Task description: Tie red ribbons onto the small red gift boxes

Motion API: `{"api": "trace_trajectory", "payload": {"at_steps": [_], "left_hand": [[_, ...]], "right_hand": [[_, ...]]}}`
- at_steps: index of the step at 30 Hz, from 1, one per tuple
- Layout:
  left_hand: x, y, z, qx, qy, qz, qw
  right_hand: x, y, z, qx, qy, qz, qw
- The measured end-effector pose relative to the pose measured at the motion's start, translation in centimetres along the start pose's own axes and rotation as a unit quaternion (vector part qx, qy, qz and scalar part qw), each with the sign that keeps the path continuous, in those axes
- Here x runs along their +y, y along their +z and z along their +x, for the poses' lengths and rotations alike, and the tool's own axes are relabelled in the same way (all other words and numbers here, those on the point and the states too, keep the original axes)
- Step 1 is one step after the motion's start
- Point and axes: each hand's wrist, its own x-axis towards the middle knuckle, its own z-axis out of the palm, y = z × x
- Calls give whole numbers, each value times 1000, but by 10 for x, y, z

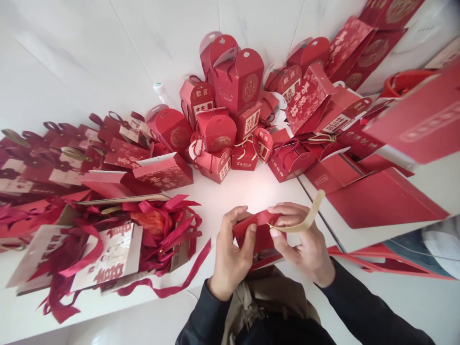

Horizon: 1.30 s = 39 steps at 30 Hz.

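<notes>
A small red gift box (pixel 262 238) is held between my two hands near the table's front edge. My left hand (pixel 233 244) is closed on its left side, thumb pressed against the front panel. On the other side, my right hand (pixel 305 244) pinches a pale gold ribbon (pixel 305 223) where it meets the box's upper part, its fingers also behind the box. The ribbon's loose end curves up to the right. Part of the box's lower half is hidden by my hands.
Finished red boxes (pixel 230 81) are piled against the wall. Rows of red bags with ribbon loops (pixel 64 153) stand at left. A carton of crimson ribbons (pixel 168 235) lies nearer, one ribbon trailing. Flat red card (pixel 388 199) and a red stool (pixel 381 261) are at right.
</notes>
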Motion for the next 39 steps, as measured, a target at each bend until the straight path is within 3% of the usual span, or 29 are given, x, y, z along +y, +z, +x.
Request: {"api": "trace_trajectory", "payload": {"at_steps": [4, 7, 10, 13, 19, 26, 33, 39], "left_hand": [[1, 4, -1, 6, -25, -23, 999], [4, 7, 2, 22, -93, -43, 994], [5, 10, 5, -1, -178, -86, 980], [5, 11, 6, -15, -216, -118, 969], [4, 7, 6, -3, -207, -112, 972], [1, 7, 2, 22, -197, -115, 973], [4, 7, 2, 8, -169, -78, 983], [14, 6, -2, -12, -141, -82, 987]], "right_hand": [[3, 0, -7, 10, 3, -6, 1000], [6, 1, -12, 18, 2, -9, 1000], [8, 3, -17, 13, 10, -5, 1000], [7, 2, -22, 16, 7, -3, 1000], [7, 2, -27, 34, -14, -39, 999], [9, 8, -28, 4, -23, -64, 998], [-1, -4, -11, 11, -11, -39, 999], [-12, -12, 11, -69, -13, -55, 996]]}}
